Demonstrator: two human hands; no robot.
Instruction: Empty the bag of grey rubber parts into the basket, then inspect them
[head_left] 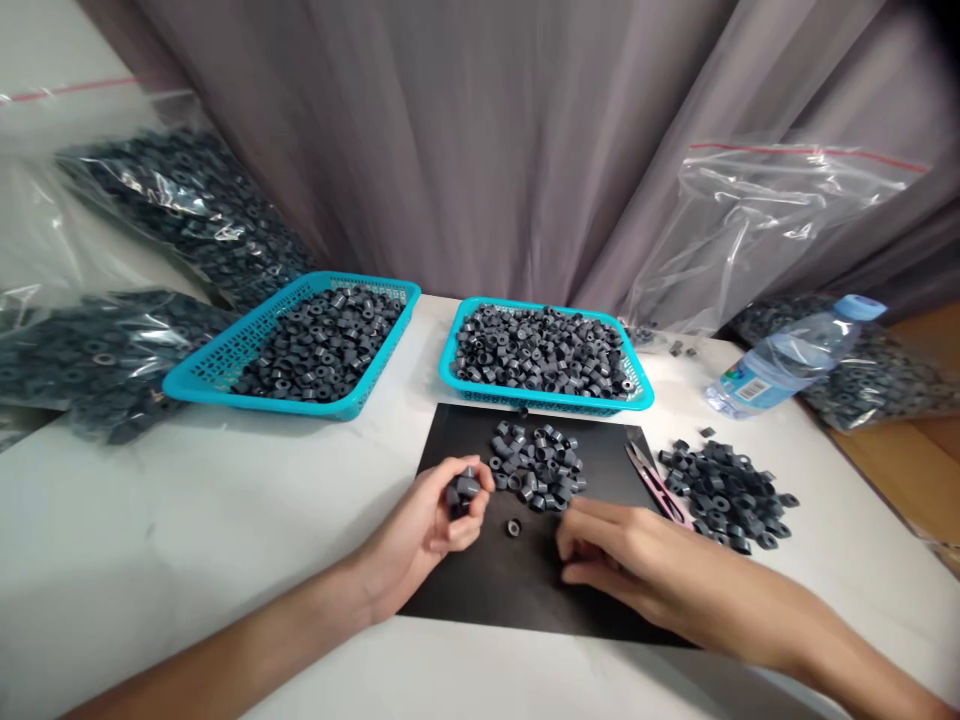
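Note:
My left hand (435, 520) is curled around several small dark grey plastic caps (464, 490), which show between thumb and fingers. My right hand (637, 555) is low over the black mat (480, 590), its fingers bent together and slightly blurred; whatever they may hold is hidden. Between the hands a single cap (513, 527) lies on the mat, its hollow end showing. Just beyond it a loose pile of the same caps (544, 465) spreads over the mat. Thread snips with pink handles (671, 500) rest across the mat's right edge, near my right hand.
Two blue baskets (349, 408) (551, 402) full of caps stand behind the mat. Another cap pile (731, 495) lies on the white table (322, 480) at right. Beyond are a water bottle (795, 355), a clear zip bag (750, 240), and bulging bags of caps (120, 345) at left.

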